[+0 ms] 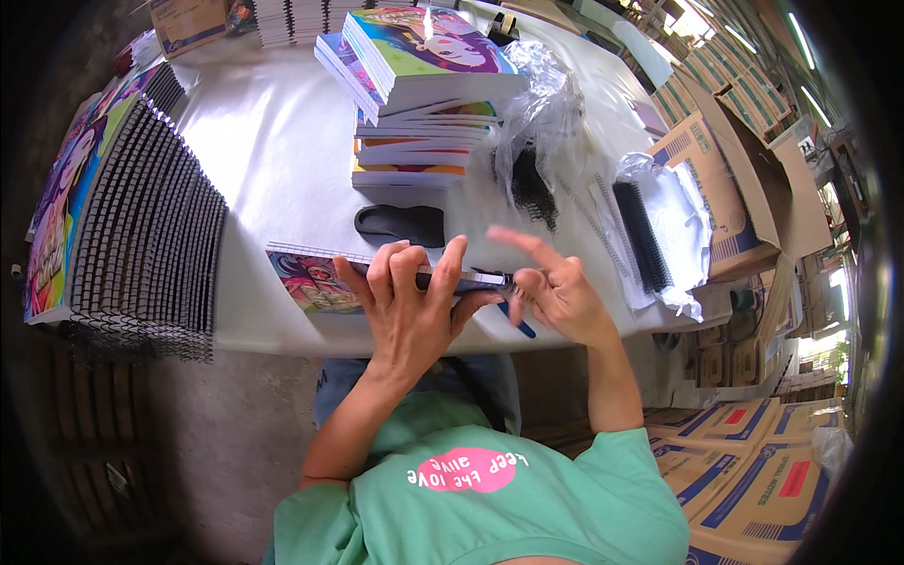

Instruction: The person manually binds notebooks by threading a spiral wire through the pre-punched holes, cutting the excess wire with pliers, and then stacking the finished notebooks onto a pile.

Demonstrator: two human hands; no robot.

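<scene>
Head view showed the left hand [411,306] pressing a notebook [315,280] flat at the table [273,141] edge, steadying its spine, while the right hand [556,292], forefinger out, pinched a blue-handled tool [516,320] there.

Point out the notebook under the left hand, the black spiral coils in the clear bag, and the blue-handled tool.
notebook [306,281], head view, colourful cover
black spiral coils [533,188], head view, middle of bundle
blue-handled tool [520,325], head view, blue handle
</scene>
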